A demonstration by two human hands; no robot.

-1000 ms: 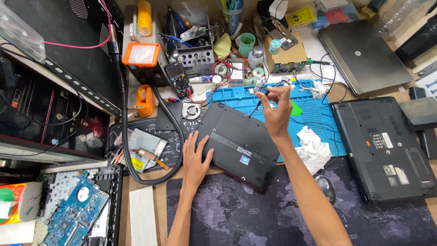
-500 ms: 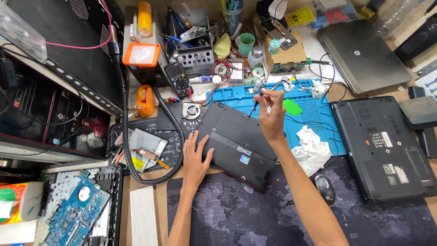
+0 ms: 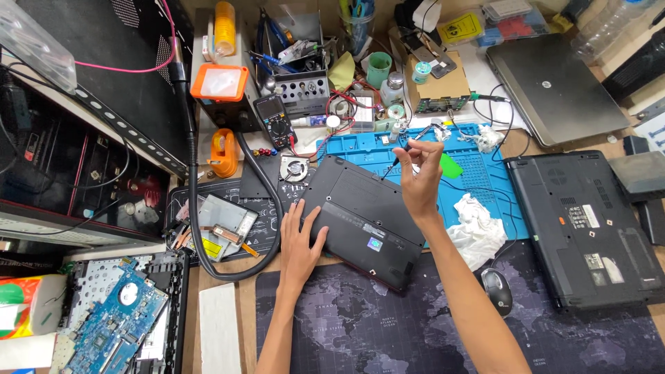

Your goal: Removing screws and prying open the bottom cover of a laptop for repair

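Note:
A black laptop (image 3: 364, 215) lies upside down and turned at an angle, half on the blue work mat (image 3: 485, 166) and half on the dark map-printed desk mat (image 3: 374, 325). My left hand (image 3: 299, 242) rests flat on the laptop's near left corner, fingers spread. Over the laptop's far right corner, my right hand (image 3: 420, 176) pinches a thin dark screwdriver (image 3: 406, 149). The screwdriver's tip points down-left at the laptop's base.
A second black laptop (image 3: 589, 228) lies upside down at the right, a grey closed one (image 3: 554, 86) behind it. A crumpled white cloth (image 3: 478, 232) and a mouse (image 3: 497, 291) sit near my right forearm. A multimeter (image 3: 276, 121), small fan (image 3: 296, 168), black hose (image 3: 196, 215) and circuit boards (image 3: 111, 325) crowd the left.
My right hand has dropped from above the blue mat toward the laptop's far right corner, bringing the screwdriver's tip down to the base. My left hand has stayed in place.

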